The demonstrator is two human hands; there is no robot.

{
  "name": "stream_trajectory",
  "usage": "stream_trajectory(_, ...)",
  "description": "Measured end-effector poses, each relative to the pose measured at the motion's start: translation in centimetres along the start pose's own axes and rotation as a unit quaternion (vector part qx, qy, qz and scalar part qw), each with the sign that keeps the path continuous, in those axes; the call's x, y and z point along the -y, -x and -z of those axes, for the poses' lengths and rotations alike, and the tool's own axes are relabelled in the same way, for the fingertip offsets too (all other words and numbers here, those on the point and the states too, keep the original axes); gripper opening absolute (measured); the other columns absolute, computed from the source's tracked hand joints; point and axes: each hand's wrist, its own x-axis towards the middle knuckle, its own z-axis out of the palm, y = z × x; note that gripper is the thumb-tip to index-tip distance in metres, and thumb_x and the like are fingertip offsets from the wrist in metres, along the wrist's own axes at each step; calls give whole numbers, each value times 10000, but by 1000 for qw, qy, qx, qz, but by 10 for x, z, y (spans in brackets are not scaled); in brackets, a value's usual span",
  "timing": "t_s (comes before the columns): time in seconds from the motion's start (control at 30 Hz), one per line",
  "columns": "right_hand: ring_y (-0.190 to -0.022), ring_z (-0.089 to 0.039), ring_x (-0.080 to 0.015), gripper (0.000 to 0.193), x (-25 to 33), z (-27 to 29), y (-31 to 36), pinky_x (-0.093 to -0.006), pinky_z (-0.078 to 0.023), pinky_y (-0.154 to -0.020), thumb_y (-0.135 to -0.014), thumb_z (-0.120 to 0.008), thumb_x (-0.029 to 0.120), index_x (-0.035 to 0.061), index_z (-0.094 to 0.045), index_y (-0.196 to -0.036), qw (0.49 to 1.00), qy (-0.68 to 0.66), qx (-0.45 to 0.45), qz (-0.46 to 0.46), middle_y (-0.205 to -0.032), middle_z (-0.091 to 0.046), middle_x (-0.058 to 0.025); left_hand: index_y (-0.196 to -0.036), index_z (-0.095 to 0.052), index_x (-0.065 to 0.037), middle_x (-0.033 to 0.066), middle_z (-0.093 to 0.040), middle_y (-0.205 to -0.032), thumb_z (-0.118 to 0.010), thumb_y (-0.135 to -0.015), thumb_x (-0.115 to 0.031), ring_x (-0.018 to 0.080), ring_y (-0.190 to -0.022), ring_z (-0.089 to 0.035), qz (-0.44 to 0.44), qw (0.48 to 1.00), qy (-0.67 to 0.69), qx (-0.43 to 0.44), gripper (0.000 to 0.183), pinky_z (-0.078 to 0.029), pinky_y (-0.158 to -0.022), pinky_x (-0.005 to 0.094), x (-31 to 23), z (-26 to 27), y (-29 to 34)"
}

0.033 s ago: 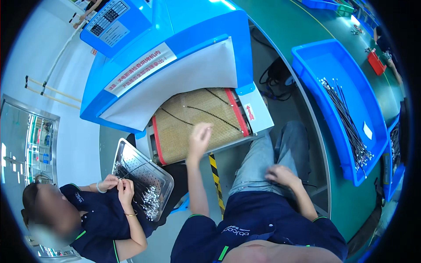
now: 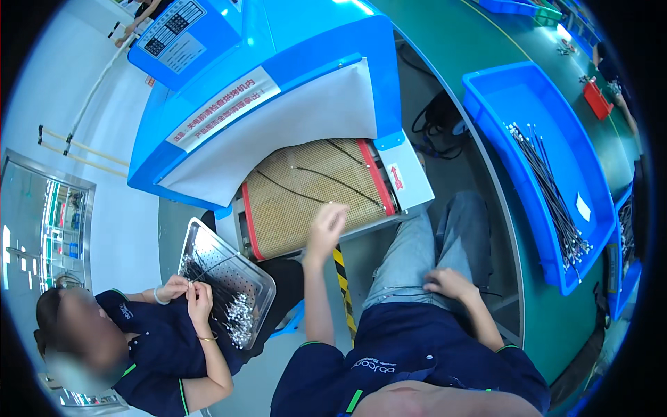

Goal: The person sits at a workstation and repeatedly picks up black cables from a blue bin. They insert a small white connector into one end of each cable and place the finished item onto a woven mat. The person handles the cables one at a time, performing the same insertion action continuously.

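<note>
Over the front part of a mesh conveyor belt (image 2: 292, 229), my left hand (image 2: 328, 228) has its fingers curled in. Its fingertips are at the near end of a thin black cable (image 2: 288, 187) lying on the mesh; whether they grip it is hidden. A second black cable (image 2: 337, 181) lies to the right of it, and a third (image 2: 342, 151) farther back by the opening. On my lap, my right hand (image 2: 450, 282) is closed around a few thin black cables (image 2: 405, 287) that stretch across my thighs.
The belt comes out of a blue machine (image 2: 278, 55) with a white curtain. At right, a blue bin (image 2: 500, 104) holds many black cables. A co-worker at left handles cables over a perforated metal tray (image 2: 267, 285). Yellow-black tape (image 2: 340, 271) marks the floor.
My left hand has shifted right and slightly toward me, uncovering more of the left cable. My right hand has barely moved on my lap.
</note>
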Motion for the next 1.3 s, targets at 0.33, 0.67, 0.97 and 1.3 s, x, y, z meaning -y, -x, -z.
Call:
stream_trajectory(0.33,-831,-622,-335,197,-10,-13,22,-402,-483,-760,-791,-648,188,39,-679,-916,998,-65,3,-16,-852,-655,-159,-1099,-596,-52,122,-590,-1102,-568,-889,-277,299,-1101,-516,87,942,97,310,309,-405,-949,383,-25,-108,114)
stream_trajectory(0.67,-726,-619,-277,156,-2,-4,27,-339,-471,-666,-755,-690,112,6,-677,-868,987,-129,-69,-63,-819,-644,-151,-1083,-606,-69,120,-599,-1056,-564,-891,-324,295,-1060,-524,60,914,78,395,322,-415,-919,385,-26,-115,123)
stream_trajectory(0.97,-639,-592,-264,145,4,19,26,-346,-453,-608,-790,-671,129,13,-681,-875,981,-119,-130,-75,-780,-637,-135,-1013,-624,-59,114,-603,-955,-524,-908,-265,299,-936,-575,57,942,70,324,251,-459,-811,380,-17,-106,115)
stream_trajectory(1.3,-768,-620,-288,141,19,32,1,-366,-484,-676,-813,-644,169,82,-681,-918,990,-65,-124,4,-835,-638,-92,-982,-635,-19,139,-607,-913,-545,-900,-180,320,-841,-600,42,948,126,289,202,-471,-742,381,-41,-118,95)
